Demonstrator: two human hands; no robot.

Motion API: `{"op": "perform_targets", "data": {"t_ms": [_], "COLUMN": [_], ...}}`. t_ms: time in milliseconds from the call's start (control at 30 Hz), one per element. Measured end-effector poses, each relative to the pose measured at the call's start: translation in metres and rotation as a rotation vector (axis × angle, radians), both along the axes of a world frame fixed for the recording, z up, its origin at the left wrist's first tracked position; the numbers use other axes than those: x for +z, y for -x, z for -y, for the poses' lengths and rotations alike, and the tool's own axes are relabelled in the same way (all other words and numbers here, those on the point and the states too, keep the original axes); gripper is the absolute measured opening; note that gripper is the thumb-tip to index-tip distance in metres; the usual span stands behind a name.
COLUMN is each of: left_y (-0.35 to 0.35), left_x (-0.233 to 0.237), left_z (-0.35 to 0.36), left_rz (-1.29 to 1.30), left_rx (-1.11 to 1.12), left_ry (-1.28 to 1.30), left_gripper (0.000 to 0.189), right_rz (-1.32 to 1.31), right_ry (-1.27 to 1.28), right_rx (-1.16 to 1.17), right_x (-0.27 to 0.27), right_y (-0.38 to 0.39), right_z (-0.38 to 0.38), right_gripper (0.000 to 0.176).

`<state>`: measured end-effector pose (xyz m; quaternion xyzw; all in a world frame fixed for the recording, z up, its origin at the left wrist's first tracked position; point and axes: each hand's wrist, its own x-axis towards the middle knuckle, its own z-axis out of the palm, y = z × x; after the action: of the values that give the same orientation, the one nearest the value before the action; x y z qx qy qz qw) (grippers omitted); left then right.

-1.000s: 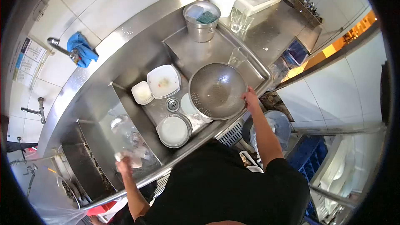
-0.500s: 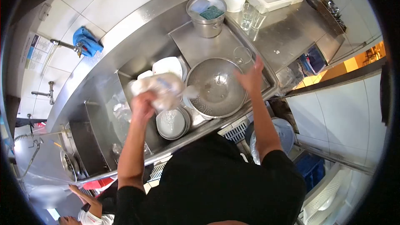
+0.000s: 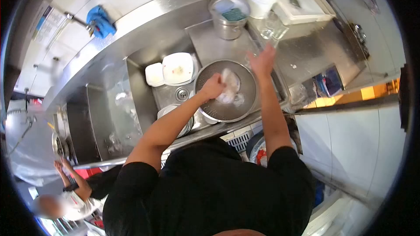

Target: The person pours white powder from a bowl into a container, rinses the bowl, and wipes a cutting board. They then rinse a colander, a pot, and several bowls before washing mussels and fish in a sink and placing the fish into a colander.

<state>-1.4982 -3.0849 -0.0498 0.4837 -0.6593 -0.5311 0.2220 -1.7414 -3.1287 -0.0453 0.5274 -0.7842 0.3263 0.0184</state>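
Observation:
My left hand (image 3: 212, 86) is closed on a crumpled, whitish plastic bag (image 3: 229, 85) inside a large round metal bowl (image 3: 210, 112). The bowl's surface looks dotted, perhaps perforated. Just past the bowl's right rim, my right hand (image 3: 263, 62) hovers with its fingers apart and nothing in it. White square dishes (image 3: 178, 67) with food scraps lie in the sink to the left of the bowl. Stacked round plates (image 3: 171, 112) are partly covered by my left forearm.
Drinking glasses (image 3: 272, 27), a white bucket (image 3: 261, 0) and a metal pot (image 3: 229, 28) with sponges stand at the back. Water fills another sink basin (image 3: 109, 105) with plastic in it. Another person (image 3: 83, 194) is at lower left.
My left hand has carried the plastic bag rightward from above the dishes into the metal bowl. The dishes and drain are now uncovered. My right hand stays open beside the rim.

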Motion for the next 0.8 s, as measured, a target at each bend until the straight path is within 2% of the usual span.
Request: {"op": "perform_targets", "data": {"t_ms": [33,67,100,133,167,200,233,267,300,367,400,467,500,533,600,667,733,767,800], "left_y": [-0.01,-0.024,-0.044,-0.068,-0.095,-0.121,-0.145,-0.177,-0.238,-0.302,-0.332,-0.396,-0.416,-0.432,-0.464,-0.5,-0.535,-0.552,-0.571], "left_x": [0.004,0.027,0.053,0.06,0.067,0.064,0.056,0.024,0.003,-0.021,-0.035,-0.069,-0.064,-0.056,-0.054,-0.061,-0.077,-0.087,-0.096], "left_z": [-0.001,-0.01,-0.023,-0.034,-0.045,-0.058,-0.07,-0.078,-0.1,-0.123,-0.137,-0.177,-0.19,-0.202,-0.22,-0.227,-0.229,-0.229,-0.227], "left_rz": [0.151,0.115,0.103,0.057,-0.01,0.022,0.039,0.008,0.18,0.437,0.437,0.785,0.857,0.916,1.027,1.09,1.11,1.095,1.079], "left_rx": [-0.07,-0.07,-0.054,-0.003,0.058,0.201,0.332,0.457,0.661,0.852,0.995,1.057,1.103,1.131,1.057,1.009,1.003,1.007,1.012], "left_ry": [0.232,0.387,0.541,0.572,0.483,0.38,0.281,0.485,0.581,0.608,0.53,0.472,0.201,-0.075,-0.341,-0.513,-0.594,-0.617,-0.639], "left_gripper": [0.046,0.044,0.043,0.039,0.035,0.033,0.03,0.027,0.028,0.032,0.04,0.053,0.06,0.068,0.078,0.084,0.088,0.088,0.088], "right_rz": [-0.026,0.017,-0.048,-0.055,-0.062,-0.119,0.087,0.055,0.022,-0.028,-0.055,-0.19,-0.255,-0.251,-0.237,-0.113,-0.044,0.036,0.076], "right_ry": [0.023,-0.178,-0.134,-0.296,-0.37,-0.366,-0.487,-0.378,-0.267,-0.275,-0.279,-0.056,0.053,0.139,0.306,0.252,0.163,-0.039,-0.119], "right_rx": [0.057,0.07,0.193,0.165,0.179,0.169,0.109,0.151,0.204,0.103,0.049,0.053,0.061,0.171,0.381,0.643,0.956,1.037,1.218], "right_x": [-0.004,0.016,0.005,-0.006,-0.025,-0.055,-0.016,-0.042,-0.062,-0.053,-0.042,0.002,0.027,0.05,0.09,0.116,0.108,0.105,0.098], "right_y": [-0.001,-0.013,-0.016,-0.021,-0.013,0.001,-0.014,0.001,0.009,0.008,0.005,-0.02,-0.04,-0.063,-0.123,-0.199,-0.276,-0.32,-0.357], "right_z": [-0.022,-0.054,-0.085,-0.103,-0.112,-0.12,-0.12,-0.121,-0.11,-0.104,-0.101,-0.105,-0.103,-0.1,-0.092,-0.094,-0.095,-0.101,-0.104], "right_gripper": [0.1,0.098,0.089,0.081,0.076,0.068,0.06,0.056,0.052,0.047,0.045,0.041,0.039,0.038,0.036,0.035,0.035,0.037,0.038]}}
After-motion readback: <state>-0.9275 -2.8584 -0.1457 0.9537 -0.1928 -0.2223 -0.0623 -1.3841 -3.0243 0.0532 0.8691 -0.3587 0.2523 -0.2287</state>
